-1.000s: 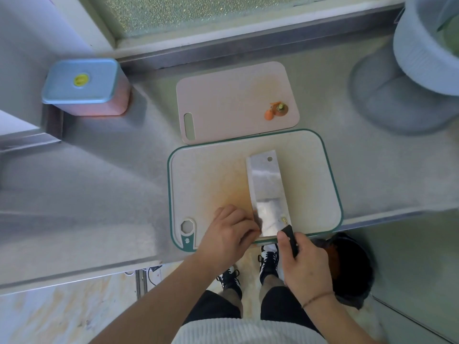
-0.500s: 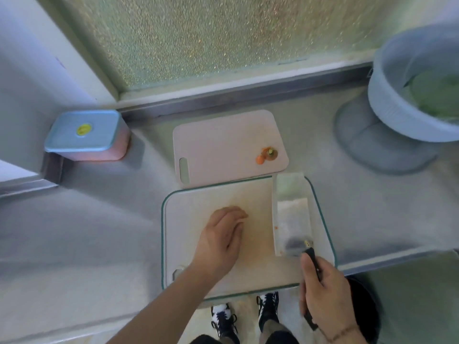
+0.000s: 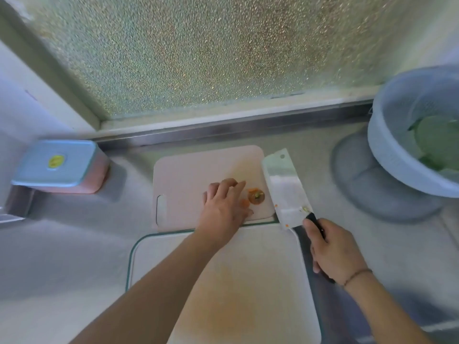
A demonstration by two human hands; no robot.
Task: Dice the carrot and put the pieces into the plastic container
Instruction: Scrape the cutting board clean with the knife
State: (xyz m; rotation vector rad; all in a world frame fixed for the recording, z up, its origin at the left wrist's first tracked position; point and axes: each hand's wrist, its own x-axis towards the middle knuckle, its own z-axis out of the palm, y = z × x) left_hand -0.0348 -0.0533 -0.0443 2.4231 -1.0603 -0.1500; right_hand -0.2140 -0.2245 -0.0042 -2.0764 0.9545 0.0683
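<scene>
Left hand: the left hand (image 3: pixel 224 207) lies over the pink cutting board (image 3: pixel 183 184) with its fingers spread and nearly straight; it holds nothing, and its fingertips reach just beside the carrot end.
Right hand: the right hand (image 3: pixel 334 252) has its fingers curled round the black handle of the cleaver (image 3: pixel 285 192), and the thumb lies along the top of the handle.
Cleaver: the wide blade points away from the person and hangs over the right edge of the pink cutting board; small orange bits stick on the blade near the handle.
Carrot end: the carrot end (image 3: pixel 256 196), a round piece with a green stem spot, lies on the pink cutting board between the left fingertips and the blade; a small orange piece (image 3: pixel 245 202) lies just beside it, near the fingers.
White cutting board: the white cutting board (image 3: pixel 248 281) with a green rim lies nearest to the person, has an orange stain and touches the pink one.
Plastic container: the plastic container (image 3: pixel 59 167), pink with a blue lid on it, stands at the far left of the counter (image 3: pixel 74 244), well apart from both boards.
Basket: a pale basket (image 3: pixel 397 145) with something green inside stands at the right.
</scene>
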